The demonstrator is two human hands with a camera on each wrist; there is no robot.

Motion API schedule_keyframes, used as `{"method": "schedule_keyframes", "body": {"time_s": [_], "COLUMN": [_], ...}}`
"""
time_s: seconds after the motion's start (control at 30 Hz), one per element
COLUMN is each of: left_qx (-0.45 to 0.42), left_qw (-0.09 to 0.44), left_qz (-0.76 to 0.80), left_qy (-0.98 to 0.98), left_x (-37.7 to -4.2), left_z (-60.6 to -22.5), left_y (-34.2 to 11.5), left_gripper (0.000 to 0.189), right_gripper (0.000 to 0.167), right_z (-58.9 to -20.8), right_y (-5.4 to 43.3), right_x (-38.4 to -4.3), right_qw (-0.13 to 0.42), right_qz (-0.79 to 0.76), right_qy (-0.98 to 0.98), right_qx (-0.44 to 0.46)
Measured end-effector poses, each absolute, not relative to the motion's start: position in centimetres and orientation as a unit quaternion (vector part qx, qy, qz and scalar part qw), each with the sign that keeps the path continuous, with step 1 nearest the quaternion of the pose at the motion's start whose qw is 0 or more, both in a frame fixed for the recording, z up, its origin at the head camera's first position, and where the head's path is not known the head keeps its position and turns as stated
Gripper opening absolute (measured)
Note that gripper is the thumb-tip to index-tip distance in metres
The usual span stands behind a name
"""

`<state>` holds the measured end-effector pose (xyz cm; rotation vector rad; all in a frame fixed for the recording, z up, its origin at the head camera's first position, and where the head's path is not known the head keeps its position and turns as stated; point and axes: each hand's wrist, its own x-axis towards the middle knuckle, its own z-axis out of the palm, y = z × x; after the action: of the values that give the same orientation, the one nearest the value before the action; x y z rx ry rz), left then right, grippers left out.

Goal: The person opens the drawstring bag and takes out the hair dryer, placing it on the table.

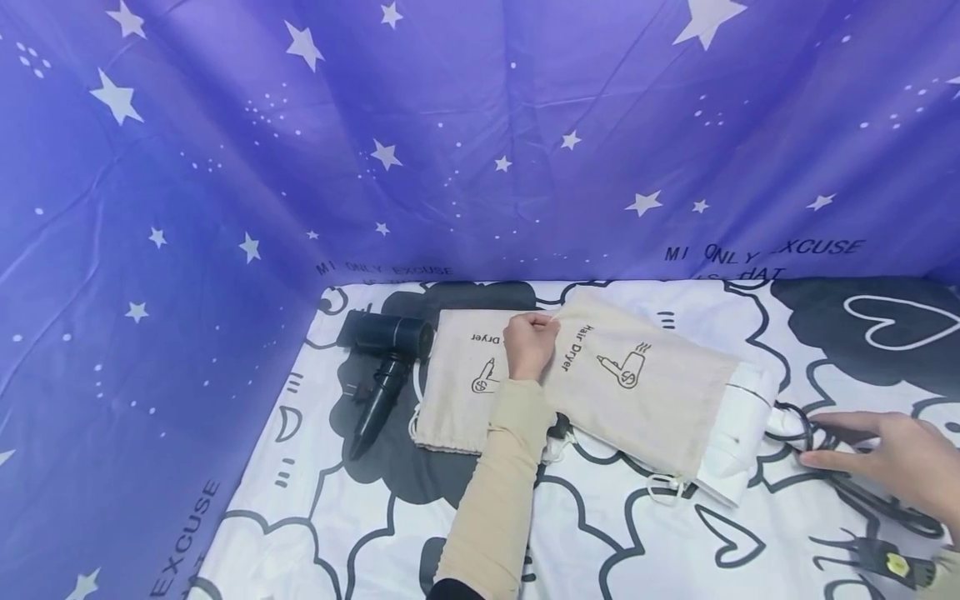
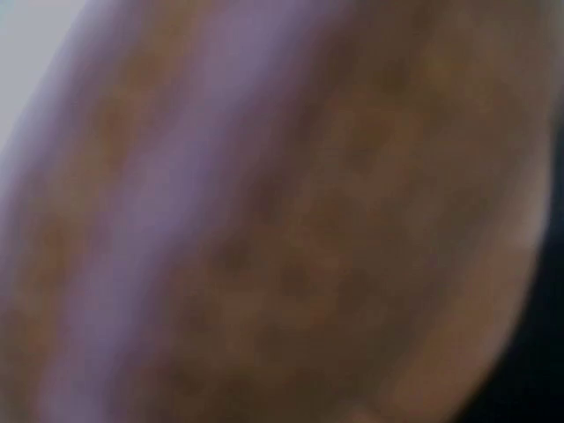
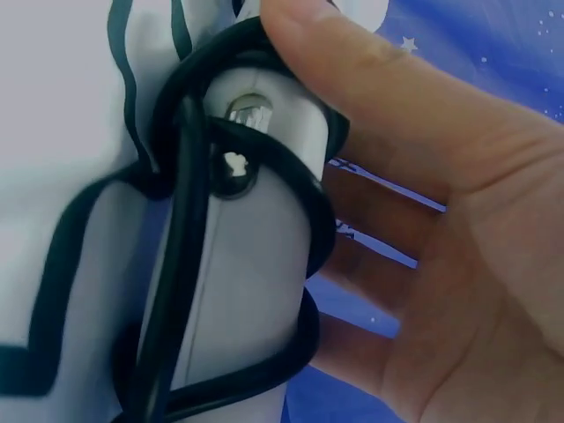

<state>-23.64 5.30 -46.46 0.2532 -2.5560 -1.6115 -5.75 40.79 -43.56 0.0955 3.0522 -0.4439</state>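
A white hair dryer (image 1: 738, 429) lies with its head partly inside a beige drawstring bag (image 1: 652, 383) printed "Hair Dryer". My right hand (image 1: 892, 454) holds the dryer's handle (image 3: 256, 291), thumb on one side and fingers behind. A black cord (image 3: 181, 264) is wound round that handle. At the bag's closed end, my left hand (image 1: 531, 342) pinches a corner between thumb and fingers. Under my left wrist lies a second beige bag (image 1: 457, 383), flat, with part of its print covered. The left wrist view is too blurred to show the hold.
A black hair dryer (image 1: 386, 337) lies left of the flat bag. Black-and-white patterned cloth (image 1: 600, 542) covers the surface. Purple star-printed curtains (image 1: 480, 125) hang behind and on the left. Loose black cord (image 1: 892, 504) lies below my right hand.
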Motion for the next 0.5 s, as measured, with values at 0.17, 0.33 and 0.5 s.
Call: {"method": "schedule_keyframes", "body": {"time_s": [0.17, 0.33, 0.5], "left_qx": [0.063, 0.035, 0.005], "left_qw": [0.042, 0.042, 0.042], "left_qz": [-0.525, -0.508, -0.474], "left_qy": [-0.848, -0.86, -0.88], "left_x": [-23.2, -22.3, -21.4], "left_z": [-45.9, -44.5, -43.5], "left_y": [4.7, 4.7, 5.0], "left_gripper": [0.009, 0.024, 0.034], "right_gripper": [0.083, 0.085, 0.086], "right_z": [-43.8, -44.3, -44.2], "right_y": [41.0, 41.0, 41.0], "right_x": [-5.8, -5.8, -6.0], "right_qw": [0.057, 0.065, 0.064], "right_qz": [-0.16, -0.18, -0.176], "right_qy": [0.985, 0.981, 0.982], "right_qx": [0.041, 0.044, 0.037]}}
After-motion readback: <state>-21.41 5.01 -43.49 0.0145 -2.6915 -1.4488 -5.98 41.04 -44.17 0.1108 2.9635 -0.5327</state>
